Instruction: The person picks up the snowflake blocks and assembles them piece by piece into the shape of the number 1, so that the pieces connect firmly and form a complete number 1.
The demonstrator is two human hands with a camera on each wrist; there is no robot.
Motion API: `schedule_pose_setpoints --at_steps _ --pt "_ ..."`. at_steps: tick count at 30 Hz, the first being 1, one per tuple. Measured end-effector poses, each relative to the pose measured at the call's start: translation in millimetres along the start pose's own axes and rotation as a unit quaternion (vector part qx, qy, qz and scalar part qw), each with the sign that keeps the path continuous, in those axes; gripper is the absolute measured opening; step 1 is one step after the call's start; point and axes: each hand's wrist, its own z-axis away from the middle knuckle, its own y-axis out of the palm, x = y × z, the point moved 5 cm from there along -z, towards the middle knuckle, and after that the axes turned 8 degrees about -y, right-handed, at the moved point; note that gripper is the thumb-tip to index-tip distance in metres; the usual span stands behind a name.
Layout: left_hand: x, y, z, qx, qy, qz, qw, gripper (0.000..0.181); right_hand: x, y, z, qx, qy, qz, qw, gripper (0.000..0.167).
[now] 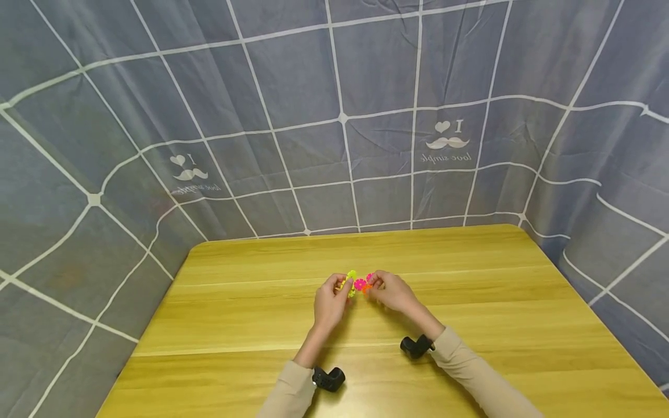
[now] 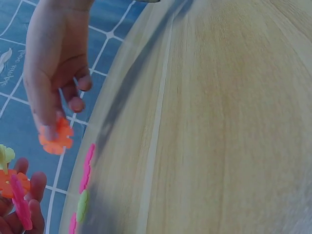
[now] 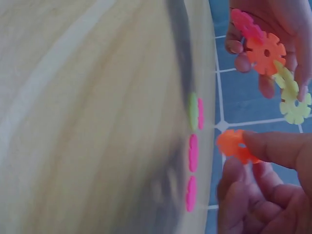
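Note:
My left hand [image 1: 330, 302] holds a small cluster of joined plastic snowflake discs: a pink disc [image 3: 247, 25], an orange disc [image 3: 266, 53] and two pale yellow discs [image 3: 295, 108]. Between the thumb and fingers of my right hand [image 1: 394, 293] is a single orange snowflake disc [image 3: 238, 145], pinched near its rim. This disc is apart from the cluster in both wrist views. Both hands are above the table, close together. Several loose discs lie flat below them, among them a pink disc [image 1: 360, 284] and a yellow-green disc [image 2: 82, 205].
The wooden table [image 1: 251, 325] spreads around both hands. A grey curtain [image 1: 376, 69] with white grid lines hangs behind and at the sides. Each wrist wears a black camera, one on the left [image 1: 329, 379] and one on the right [image 1: 416, 346].

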Motion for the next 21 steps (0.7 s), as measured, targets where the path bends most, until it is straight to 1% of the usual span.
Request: schedule_pose_setpoints --at_steps 5,9,13,16,19,21 --pt "0.0 -0.2 -0.1 0.004 0.010 -0.002 0.9999 0.027 8 -13 0.8 -0.061 -0.014 -0.008 0.9980 0.013" --pt "0.0 -1.8 0.2 0.008 0.008 -0.003 0.9999 0.025 16 -20 2.9 -0.099 -0.020 -0.019 0.9947 0.017" --pt "-0.1 -3.1 0.6 0.014 0.007 -0.004 0.9999 0.025 22 -24 4.0 -0.119 -0.031 -0.031 0.9919 0.022" --pt "-0.4 -2.0 1.3 0.031 0.015 0.001 0.9994 0.027 25 -25 3.7 -0.130 -0.050 -0.045 0.9893 0.025" --pt "0.0 0.4 1.5 0.049 0.024 0.006 0.9985 0.028 28 -26 3.4 -0.148 -0.078 -0.054 0.9845 0.024" --pt "0.7 2.1 1.2 0.056 0.027 0.005 0.9981 0.028 30 -26 3.4 -0.158 -0.090 -0.058 0.9817 0.022"
